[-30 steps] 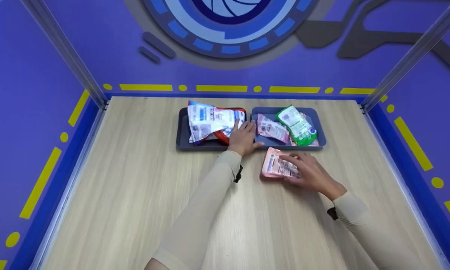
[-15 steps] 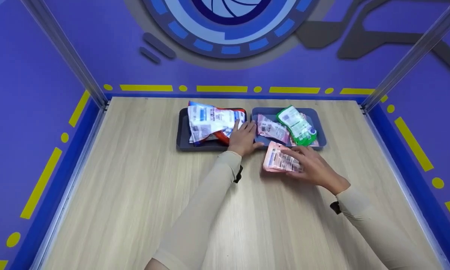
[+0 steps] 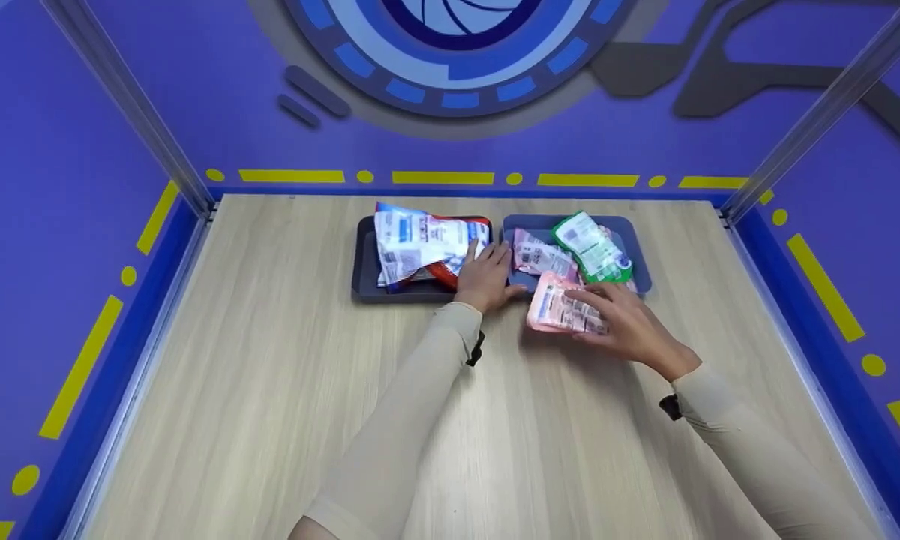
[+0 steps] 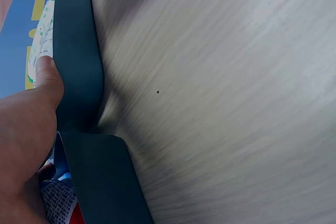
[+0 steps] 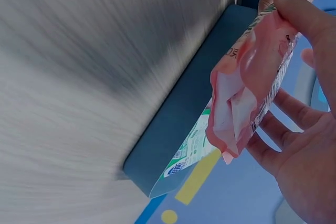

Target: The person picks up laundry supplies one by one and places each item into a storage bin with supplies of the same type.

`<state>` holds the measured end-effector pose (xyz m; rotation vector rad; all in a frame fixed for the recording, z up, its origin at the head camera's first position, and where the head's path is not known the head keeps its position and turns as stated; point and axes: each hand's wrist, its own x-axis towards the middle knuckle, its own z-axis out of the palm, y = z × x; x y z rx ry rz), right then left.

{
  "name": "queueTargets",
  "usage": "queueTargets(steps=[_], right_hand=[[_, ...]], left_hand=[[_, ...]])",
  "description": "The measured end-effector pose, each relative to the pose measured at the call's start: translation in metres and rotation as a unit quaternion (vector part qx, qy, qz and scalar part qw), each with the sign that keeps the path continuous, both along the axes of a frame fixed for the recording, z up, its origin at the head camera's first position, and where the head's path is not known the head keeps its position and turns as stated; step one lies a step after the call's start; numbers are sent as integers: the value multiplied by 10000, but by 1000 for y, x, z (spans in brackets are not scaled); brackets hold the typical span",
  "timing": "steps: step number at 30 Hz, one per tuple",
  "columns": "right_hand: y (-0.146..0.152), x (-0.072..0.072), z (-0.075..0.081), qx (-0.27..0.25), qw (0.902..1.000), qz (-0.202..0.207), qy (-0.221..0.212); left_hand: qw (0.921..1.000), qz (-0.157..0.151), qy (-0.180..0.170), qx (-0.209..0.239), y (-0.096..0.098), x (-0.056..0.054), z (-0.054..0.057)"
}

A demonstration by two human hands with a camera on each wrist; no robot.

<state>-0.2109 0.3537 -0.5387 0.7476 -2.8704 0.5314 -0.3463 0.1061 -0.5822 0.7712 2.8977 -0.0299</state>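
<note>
Between thumb and fingers, my right hand [image 3: 630, 326] holds a pink packet [image 3: 559, 309] with white printed labels. In the head view it is tilted over the front rim of the right grey tray [image 3: 628, 234]; the right wrist view shows the packet's crimped end [image 5: 231, 114] above the tray wall. My left hand [image 3: 486, 279] lies with fingers extended across the adjoining ends of both trays. Its thumb rests at the right tray's rim in the left wrist view. Inside the right tray lie a pink-and-white packet [image 3: 544, 257] and a green-edged packet [image 3: 591, 244].
The darker left tray [image 3: 412, 298] contains a large white-and-blue packet [image 3: 412, 236] and red packaging [image 3: 442, 274] beneath. Both trays stand side by side on a wooden table [image 3: 285, 337], close to the purple back wall [image 3: 217, 112]. Metal posts mark the corners.
My right hand has carried the pink packet forward from the table in front of the right tray to over its front rim. The left hand has stayed in place.
</note>
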Motion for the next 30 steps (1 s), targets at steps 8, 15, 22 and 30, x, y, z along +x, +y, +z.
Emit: queueTargets(steps=[8,15,22,30], right_hand=[[1,-9,3,-26,9996,-119,246],[2,-19,3,-161,9983,-63,555],[0,-30,5,-206,9967,-23,790],[-1,-42,8,-236,9958,-19,883]], left_hand=[[10000,-11,9,3,0,0,-1],[10000,-18,63,52,0,-1,-1],[9999,-41,98,4,-1,-2,-3],[10000,1,-42,29,-1,0,-1]])
